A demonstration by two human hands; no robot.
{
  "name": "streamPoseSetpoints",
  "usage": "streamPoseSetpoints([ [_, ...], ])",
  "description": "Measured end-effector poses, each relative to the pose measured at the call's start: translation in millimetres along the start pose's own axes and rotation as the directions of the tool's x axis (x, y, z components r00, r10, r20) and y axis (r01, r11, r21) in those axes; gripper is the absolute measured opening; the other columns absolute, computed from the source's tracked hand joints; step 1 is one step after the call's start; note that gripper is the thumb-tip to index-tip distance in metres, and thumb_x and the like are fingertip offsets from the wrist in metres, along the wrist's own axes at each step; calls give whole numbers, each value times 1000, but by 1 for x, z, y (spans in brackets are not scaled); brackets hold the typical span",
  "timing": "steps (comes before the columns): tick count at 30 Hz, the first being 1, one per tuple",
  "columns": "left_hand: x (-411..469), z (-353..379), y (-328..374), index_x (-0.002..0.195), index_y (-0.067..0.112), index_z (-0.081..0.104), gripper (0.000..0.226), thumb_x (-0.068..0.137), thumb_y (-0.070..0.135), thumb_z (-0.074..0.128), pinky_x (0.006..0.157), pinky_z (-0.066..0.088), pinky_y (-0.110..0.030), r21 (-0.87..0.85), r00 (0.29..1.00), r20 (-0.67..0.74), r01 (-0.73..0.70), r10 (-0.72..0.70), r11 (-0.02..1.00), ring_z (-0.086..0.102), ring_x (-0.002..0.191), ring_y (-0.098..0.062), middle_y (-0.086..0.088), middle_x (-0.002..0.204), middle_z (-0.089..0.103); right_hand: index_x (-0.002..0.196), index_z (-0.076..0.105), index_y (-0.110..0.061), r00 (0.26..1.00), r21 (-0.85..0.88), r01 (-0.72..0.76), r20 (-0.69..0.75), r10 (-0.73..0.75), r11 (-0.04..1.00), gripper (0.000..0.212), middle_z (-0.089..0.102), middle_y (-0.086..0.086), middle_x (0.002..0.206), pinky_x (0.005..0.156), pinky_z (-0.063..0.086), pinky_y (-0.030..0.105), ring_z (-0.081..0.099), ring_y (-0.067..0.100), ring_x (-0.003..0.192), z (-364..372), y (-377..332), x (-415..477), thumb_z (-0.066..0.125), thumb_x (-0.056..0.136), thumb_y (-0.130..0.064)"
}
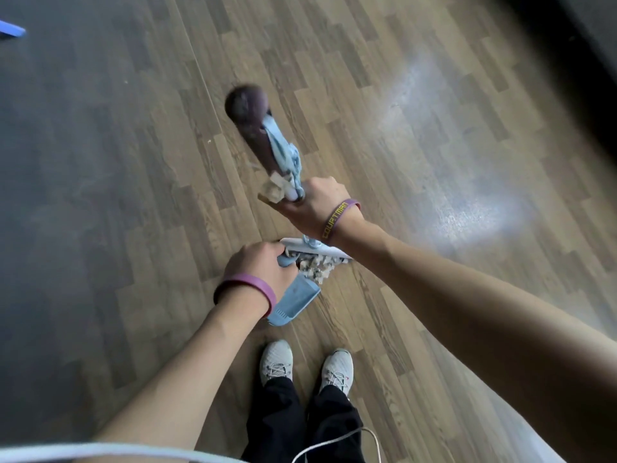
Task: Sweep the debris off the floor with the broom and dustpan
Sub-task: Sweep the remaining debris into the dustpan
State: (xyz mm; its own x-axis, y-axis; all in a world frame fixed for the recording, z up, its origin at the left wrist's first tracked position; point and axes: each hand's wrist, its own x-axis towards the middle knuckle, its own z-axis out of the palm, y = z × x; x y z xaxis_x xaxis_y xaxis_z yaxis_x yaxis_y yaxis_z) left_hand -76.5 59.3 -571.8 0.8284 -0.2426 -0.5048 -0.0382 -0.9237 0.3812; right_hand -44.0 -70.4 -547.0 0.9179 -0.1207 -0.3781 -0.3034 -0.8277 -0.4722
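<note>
Wristband (337, 218) on right hand (315, 203) (gripping broom (255, 142)) reads roughly "COURTMAO".

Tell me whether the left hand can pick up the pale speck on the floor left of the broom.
Probably not as things stand: the left hand grips the dustpan, so it is occupied. The speck itself lies uncovered on bare floor.

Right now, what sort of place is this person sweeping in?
Probably an indoor room, home or workplace unclear: a wood-pattern plank floor, a dark edge at upper right, perhaps a wall, and a pale glare on the boards. The right hand grips the broom, the left hand the dustpan.
</note>
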Motion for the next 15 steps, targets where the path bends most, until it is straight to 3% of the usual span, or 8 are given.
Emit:
streamPoseSetpoints([
  [3, -1, 2, -14, 84, 13, 62, 21, 83, 33, 52, 69, 48, -31, 10, 1000, -13, -2, 2, 1000, 58, 82, -35, -11, 86, 67, 59, 51, -8, 998, 140, -8, -58, 16, 990, 63, 56, 4, 59, 60, 42, 31, 57, 29, 70, 5, -10, 4, 47, 87, -64],
  [6, -1, 4, -25, 80, 15, 58, 21, 80, 35, 51, 69, 53, -33, 10, 1000, 4, 13, -13, 1000, 63, 75, -32, -8, 76, 68, 72, 67, -9, 990, 273, -1, -136, 39, 962, 58, 69, 7, 72, 72, 54, 36, 65, 27, 74, 4, -11, 9, 48, 86, -62],
  [9, -3, 4, -31, 69, 21, 50, 17, 79, 35, 50, 68, 54, -34, -2, 1000, 13, 12, -12, 1000, 65, 73, -32, -7, 72, 68, 66, 68, -10, 979, 373, -21, -183, 95, 928, 43, 70, 7, 67, 70, 57, 44, 68, 28, 67, -4, -7, 12, 54, 84, -47],
  [12, -8, 1, -34, 70, 22, 54, 15, 80, 33, 51, 68, 55, -34, -37, 999, 24, 35, -34, 999, 67, 72, -31, -7, 74, 67, 52, 64, -16, 956, 475, -46, -234, 176, 879, 34, 68, 3, 57, 62, 59, 45, 68, 24, 57, -22, 3, 15, 54, 77, -36],
  [15, -18, 1, -35, 71, 21, 53, 14, 82, 30, 52, 69, 54, -34, -24, 999, 25, 47, -46, 999, 65, 73, -35, -12, 77, 65, 53, 64, -15, 944, 487, -25, -275, 180, 873, 31, 67, 1, 56, 55, 59, 43, 67, 23, 53, -45, 9, 18, 52, 76, -32],
])
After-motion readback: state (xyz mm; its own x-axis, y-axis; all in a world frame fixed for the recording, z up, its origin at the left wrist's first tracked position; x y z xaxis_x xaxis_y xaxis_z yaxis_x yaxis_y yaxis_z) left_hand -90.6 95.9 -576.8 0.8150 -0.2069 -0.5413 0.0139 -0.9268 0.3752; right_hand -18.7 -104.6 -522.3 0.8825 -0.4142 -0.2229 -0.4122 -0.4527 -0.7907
